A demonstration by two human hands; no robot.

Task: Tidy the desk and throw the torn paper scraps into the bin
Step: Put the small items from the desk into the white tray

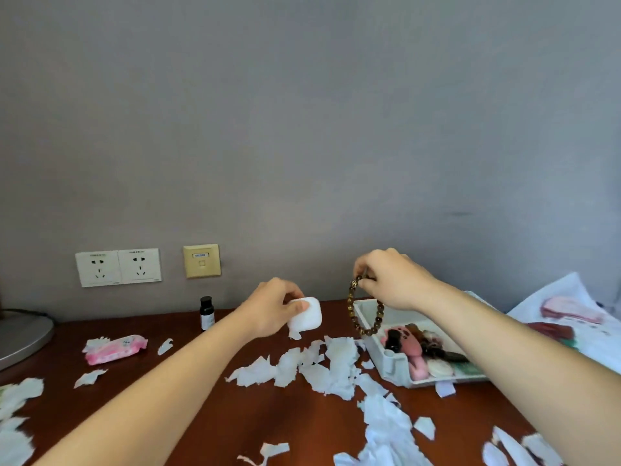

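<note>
Head view:

- We have our left hand curled round a small white case, lifted just off the desk.
- Our right hand pinches a brown bead bracelet at its top. The loop hangs straight below the fingers, over the near corner of the white tray.
- The tray sits under and beyond the right hand and is already crowded with small items.
- We judge the step in hand to be stowing both loose things in the tray.
- To do it well, we lower the bracelet until the beads pool on the tray floor before letting go, so that it does not snag on the rim.
- The case then goes into a free gap, set down rather than dropped.
- The torn paper scraps lie between and below both hands, and more are spread toward us on either side.
- No bin is in view.
- Left of the left hand stand a dark little bottle and a pink tissue pack.
</note>
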